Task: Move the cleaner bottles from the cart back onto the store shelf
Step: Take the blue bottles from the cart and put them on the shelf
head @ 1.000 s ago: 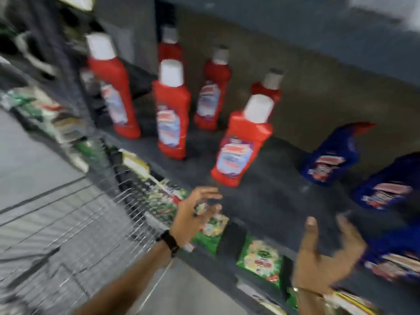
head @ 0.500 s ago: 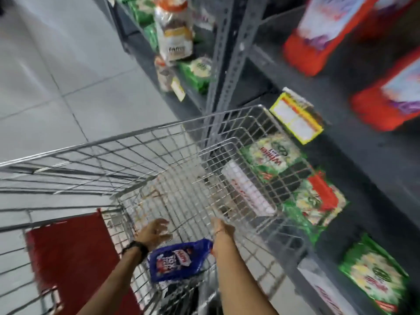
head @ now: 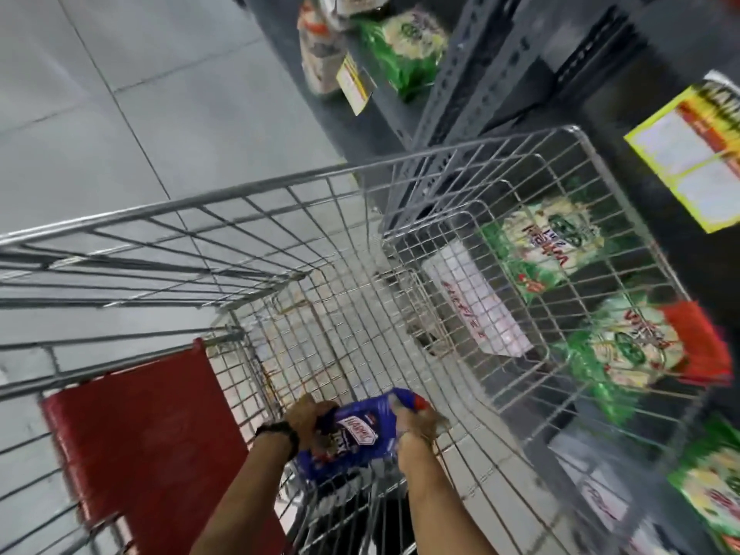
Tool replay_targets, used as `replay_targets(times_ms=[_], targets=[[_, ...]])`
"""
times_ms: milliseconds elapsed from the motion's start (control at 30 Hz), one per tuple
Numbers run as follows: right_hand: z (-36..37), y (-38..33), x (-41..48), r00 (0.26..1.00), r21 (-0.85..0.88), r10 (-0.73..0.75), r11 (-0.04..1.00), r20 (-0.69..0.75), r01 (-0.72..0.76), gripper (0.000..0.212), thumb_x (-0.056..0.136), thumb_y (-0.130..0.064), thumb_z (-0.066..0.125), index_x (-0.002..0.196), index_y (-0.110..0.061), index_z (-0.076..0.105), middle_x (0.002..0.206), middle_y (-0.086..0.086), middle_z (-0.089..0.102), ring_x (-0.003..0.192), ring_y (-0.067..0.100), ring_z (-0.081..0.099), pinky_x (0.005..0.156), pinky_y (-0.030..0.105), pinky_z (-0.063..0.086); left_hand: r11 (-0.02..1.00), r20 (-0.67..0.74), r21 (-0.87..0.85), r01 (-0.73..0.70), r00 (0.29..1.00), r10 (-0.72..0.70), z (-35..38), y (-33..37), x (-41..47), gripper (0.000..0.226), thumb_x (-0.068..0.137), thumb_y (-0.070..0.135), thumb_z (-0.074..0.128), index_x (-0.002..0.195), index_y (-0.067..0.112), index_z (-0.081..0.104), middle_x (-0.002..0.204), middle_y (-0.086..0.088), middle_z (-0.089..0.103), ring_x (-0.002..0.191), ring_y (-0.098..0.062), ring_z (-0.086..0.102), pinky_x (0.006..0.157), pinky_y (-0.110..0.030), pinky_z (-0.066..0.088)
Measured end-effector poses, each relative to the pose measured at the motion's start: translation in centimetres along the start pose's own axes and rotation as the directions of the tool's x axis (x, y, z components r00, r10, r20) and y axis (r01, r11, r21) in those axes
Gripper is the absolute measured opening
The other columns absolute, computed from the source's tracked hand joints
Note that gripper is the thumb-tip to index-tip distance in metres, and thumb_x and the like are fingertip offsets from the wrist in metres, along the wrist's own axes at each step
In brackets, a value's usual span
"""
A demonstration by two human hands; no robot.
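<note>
Item: blue cleaner bottle (head: 360,434), low in the wire cart (head: 280,186), near end; left hand (head: 306,414) clasps its base, right hand (head: 416,424) its neck; likely rigid plastic, liquid-heavy, slick-labelled; best gripped at body and neck; shelf (head: 660,66) alongside.

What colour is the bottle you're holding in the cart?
Blue, with a red-and-white label; the bottle is gripped by the left hand and right hand. Head view.

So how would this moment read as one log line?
left hand + right hand: gripping blue bottle | place: inside cart | shelving: pending
</note>
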State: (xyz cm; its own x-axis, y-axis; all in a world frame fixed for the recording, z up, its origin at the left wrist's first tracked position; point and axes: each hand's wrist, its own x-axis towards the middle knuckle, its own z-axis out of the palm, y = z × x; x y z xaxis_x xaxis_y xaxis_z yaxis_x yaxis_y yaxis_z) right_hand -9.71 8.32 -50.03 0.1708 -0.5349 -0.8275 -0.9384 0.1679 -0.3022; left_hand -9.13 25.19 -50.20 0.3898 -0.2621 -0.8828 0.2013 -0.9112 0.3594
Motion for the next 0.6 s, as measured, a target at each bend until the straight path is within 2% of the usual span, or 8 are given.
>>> replay_targets(times_ms=[100,200,267,333,367,433,533,600], targets=[[-0.2,-1.9,-0.9,0.994,0.009,-0.113,0.994,0.009,0.113,0.085,0.064,-0.034,0.078,0.127,0.0,0.032,0.107,0.021,0.059,0.097,0.037,0.06,0.092,0.047,0.05,0.988,-0.036,-0.153,-0.03,0.999,0.025,-1.3,0.9,-0.4,0.055,0.08,0.025,0.065,0.13,0.019,0.043,0.123,-0.014,0.052,0.116,-0.032,0.05,0.093,-0.034,0.042],[-1.6,-6.2,-2.4,0.966,0.059,-0.257,0.964,-0.031,0.259,0.066,0.068,-0.022,0.078,0.116,0.001,0.04,0.092,0.012,0.057,0.083,0.026,0.057,0.079,0.033,0.049,0.936,-0.072,-0.342,-0.079,0.996,0.058,-3.2,2.6,-1.8,0.062,0.076,0.025,0.07,0.131,0.022,0.041,0.123,-0.008,0.056,0.115,-0.025,0.052,0.093,-0.027,0.041],[-3.1,-9.6,-4.0,0.928,0.107,-0.371,0.922,-0.032,0.372,0.054,0.064,-0.019,0.08,0.102,-0.002,0.045,0.082,0.007,0.059,0.072,0.022,0.058,0.074,0.032,0.049,0.867,-0.126,-0.479,-0.139,0.988,0.089,-4.7,4.1,-3.2,0.07,0.065,0.036,0.078,0.126,0.026,0.045,0.12,-0.007,0.059,0.111,-0.025,0.056,0.096,-0.033,0.047],[-4.8,-12.7,-5.9,0.866,0.141,-0.499,0.858,0.007,0.493,0.046,0.062,-0.018,0.082,0.09,-0.013,0.046,0.087,0.008,0.064,0.074,0.023,0.06,0.076,0.035,0.05,0.771,-0.211,-0.598,-0.22,0.971,0.113,-6.1,5.6,-4.2,0.075,0.057,0.04,0.082,0.122,0.029,0.047,0.115,-0.007,0.062,0.103,-0.023,0.06,0.084,-0.028,0.055],[-5.8,-14.4,-6.8,0.828,0.148,-0.56,0.821,0.022,0.552,0.048,0.059,-0.019,0.084,0.091,-0.014,0.048,0.094,0.012,0.067,0.08,0.025,0.062,0.079,0.039,0.052,0.727,-0.253,-0.633,-0.265,0.959,0.129,-7.0,6.6,-5.0,0.074,0.059,0.034,0.082,0.124,0.025,0.047,0.113,-0.008,0.062,0.099,-0.021,0.06,0.074,-0.018,0.056],[-7.9,-17.7,-9.4,0.742,0.145,-0.67,0.737,0.027,0.66,0.055,0.055,-0.021,0.086,0.1,-0.01,0.056,0.098,0.013,0.069,0.084,0.024,0.065,0.083,0.04,0.054,0.654,-0.344,-0.66,-0.369,0.923,0.175,-8.9,8.9,-6.9,0.077,0.056,0.031,0.082,0.124,0.021,0.048,0.113,-0.011,0.064,0.098,-0.022,0.061,0.066,-0.012,0.054],[-11.8,-21.9,-14.0,0.596,0.161,-0.803,0.586,-0.015,0.794,0.053,0.054,-0.019,0.086,0.098,-0.005,0.059,0.085,0.006,0.069,0.07,0.0,0.063,0.071,0.016,0.052,0.58,-0.488,-0.628,-0.519,0.843,0.225,-11.8,12.1,-9.7,0.082,0.045,0.038,0.082,0.12,0.022,0.053,0.113,-0.013,0.064,0.095,-0.015,0.063,0.069,-0.015,0.055],[-14.7,-23.8,-17.6,0.5,0.15,-0.862,0.485,-0.081,0.861,0.05,0.053,-0.027,0.087,0.092,-0.013,0.059,0.078,-0.004,0.067,0.065,-0.002,0.06,0.065,0.013,0.048,0.55,-0.569,-0.575,-0.605,0.779,0.262,-13.8,14.7,-12.2,0.079,0.043,0.035,0.082,0.116,0.024,0.054,0.109,-0.01,0.064,0.088,-0.007,0.061,0.068,-0.01,0.052]])
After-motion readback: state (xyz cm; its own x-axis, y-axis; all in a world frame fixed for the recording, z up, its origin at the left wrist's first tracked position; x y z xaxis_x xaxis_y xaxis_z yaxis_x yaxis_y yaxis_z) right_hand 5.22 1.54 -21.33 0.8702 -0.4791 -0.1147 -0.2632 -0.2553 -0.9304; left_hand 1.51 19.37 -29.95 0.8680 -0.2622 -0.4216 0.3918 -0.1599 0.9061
